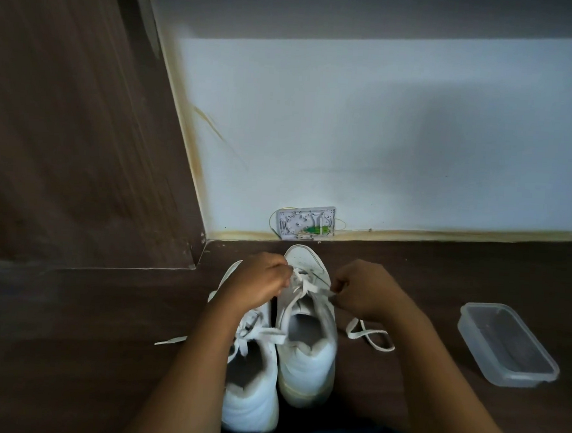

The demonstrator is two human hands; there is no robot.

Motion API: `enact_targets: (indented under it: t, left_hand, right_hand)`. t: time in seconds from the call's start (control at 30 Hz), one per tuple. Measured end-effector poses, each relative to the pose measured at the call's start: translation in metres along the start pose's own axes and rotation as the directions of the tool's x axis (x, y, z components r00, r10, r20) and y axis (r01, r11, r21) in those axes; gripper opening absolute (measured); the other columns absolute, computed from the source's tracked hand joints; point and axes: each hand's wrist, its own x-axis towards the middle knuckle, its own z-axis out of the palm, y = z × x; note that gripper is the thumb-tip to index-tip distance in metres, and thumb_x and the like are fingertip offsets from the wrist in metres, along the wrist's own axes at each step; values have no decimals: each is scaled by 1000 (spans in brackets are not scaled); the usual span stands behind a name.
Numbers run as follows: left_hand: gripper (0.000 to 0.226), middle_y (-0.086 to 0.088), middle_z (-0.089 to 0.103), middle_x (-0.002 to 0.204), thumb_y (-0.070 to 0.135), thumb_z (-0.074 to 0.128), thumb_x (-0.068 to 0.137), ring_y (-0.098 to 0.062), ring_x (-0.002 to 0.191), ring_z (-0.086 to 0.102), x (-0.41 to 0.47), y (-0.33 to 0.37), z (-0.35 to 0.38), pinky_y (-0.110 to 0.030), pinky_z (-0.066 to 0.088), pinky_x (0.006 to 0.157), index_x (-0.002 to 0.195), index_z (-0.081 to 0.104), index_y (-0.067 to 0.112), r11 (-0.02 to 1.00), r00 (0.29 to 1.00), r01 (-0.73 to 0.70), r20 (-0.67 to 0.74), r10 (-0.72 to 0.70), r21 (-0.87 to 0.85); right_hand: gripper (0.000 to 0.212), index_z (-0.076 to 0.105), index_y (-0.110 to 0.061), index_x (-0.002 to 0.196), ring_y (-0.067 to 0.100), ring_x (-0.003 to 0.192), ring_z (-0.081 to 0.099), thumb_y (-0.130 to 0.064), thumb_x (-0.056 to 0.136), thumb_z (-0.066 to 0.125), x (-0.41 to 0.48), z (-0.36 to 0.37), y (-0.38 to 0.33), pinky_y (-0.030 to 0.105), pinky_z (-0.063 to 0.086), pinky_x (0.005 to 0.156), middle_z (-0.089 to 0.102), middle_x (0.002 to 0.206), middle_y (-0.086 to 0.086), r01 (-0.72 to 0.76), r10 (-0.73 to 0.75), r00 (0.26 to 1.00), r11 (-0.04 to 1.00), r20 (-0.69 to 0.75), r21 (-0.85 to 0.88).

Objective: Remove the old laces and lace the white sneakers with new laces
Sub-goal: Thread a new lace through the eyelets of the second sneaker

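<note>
Two white sneakers stand side by side on the dark wooden floor, toes toward the wall. The right sneaker (306,348) carries a white lace (307,286) crossed over its front eyelets. My left hand (257,281) pinches one strand of that lace near the toe. My right hand (364,289) pinches the other strand, whose loose end (369,337) trails on the floor to the right. The left sneaker (251,375) is partly under my left forearm, with a white lace (257,335) lying loosely across its tongue and one end (171,340) out on the floor at the left.
A clear plastic container (507,345) without a lid sits on the floor at the right. An open white cable box (306,223) is fixed low on the white wall (383,138) just beyond the toes. A wooden panel (76,120) rises at the left.
</note>
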Motion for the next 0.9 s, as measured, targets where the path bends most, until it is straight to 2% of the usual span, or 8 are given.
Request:
enact_targets:
  t: [0.2, 0.3, 0.4, 0.53, 0.6, 0.7, 0.8, 0.9]
  left_hand:
    - [33, -4, 46, 58, 26, 56, 93, -15, 56, 41, -1, 0, 2, -29, 32, 59, 69, 56, 2, 976, 989, -142, -5, 145, 166]
    - [38, -10, 48, 60, 25, 54, 94, -18, 56, 44, -1, -4, 1, -28, 32, 58, 69, 56, -3, 979, 995, -99, -2, 101, 177]
    - [37, -6, 53, 58, 24, 56, 93, -19, 58, 50, 0, -7, 0, -27, 37, 61, 58, 57, 11, 990, 999, -38, 5, 37, 137]
    - [35, -4, 56, 60, 24, 55, 93, -16, 56, 48, 0, -5, 0, -28, 38, 62, 59, 54, 18, 991, 999, -46, -7, 47, 125]
    - [34, -8, 53, 62, 27, 56, 93, -15, 55, 45, -2, -3, 0, -28, 35, 60, 62, 54, 14, 995, 997, -67, -35, 70, 79]
    - [37, -5, 56, 60, 29, 57, 93, -14, 58, 48, -2, -2, 0, -28, 37, 66, 59, 58, 13, 989, 995, -78, -70, 70, -126]
    - [37, 3, 59, 56, 29, 60, 90, -10, 57, 51, -3, 4, 4, -29, 39, 69, 56, 61, 14, 965, 996, -65, -81, 45, -255]
    - [32, 5, 63, 55, 21, 60, 91, -5, 52, 54, -5, 18, 8, -23, 44, 62, 70, 67, -2, 897, 992, -72, -127, 18, -437]
  right_hand:
    - [21, 59, -22, 66, 8, 68, 53, -30, 85, 67, -3, -1, -5, 16, 36, 56, 58, 69, -6, 76, -83, 996, 987, 44, 140]
    - [22, 59, -23, 66, 5, 69, 51, -26, 87, 63, -3, -5, -2, 12, 35, 56, 58, 71, -6, 37, -47, 994, 994, 101, 98]
    - [18, 57, -21, 69, 10, 65, 50, -23, 86, 62, -2, -7, -3, 18, 41, 60, 55, 70, -3, -61, 40, 989, 987, 143, 146]
    - [40, 53, -18, 37, 9, 45, 41, -14, 75, 64, 0, -2, -3, 24, 32, 49, 47, 41, -8, -93, 102, 995, 904, 0, 417]
    - [40, 53, -16, 35, 13, 45, 40, -10, 73, 65, 1, -2, -4, 25, 33, 51, 46, 41, -4, -87, 121, 992, 803, -19, 589]
    - [29, 58, -7, 50, 13, 43, 38, 2, 77, 64, 4, 2, -8, 22, 34, 46, 46, 44, 2, -102, 152, 988, 530, 24, 842]
    - [22, 61, 1, 61, 17, 49, 49, 3, 83, 60, 4, 7, -18, 22, 40, 48, 55, 51, 8, -96, 141, 988, 267, 60, 959]
    - [25, 61, -2, 64, 20, 52, 60, -4, 89, 57, 2, 6, -24, 21, 47, 45, 62, 59, 11, -141, 116, 983, -11, 141, 990]
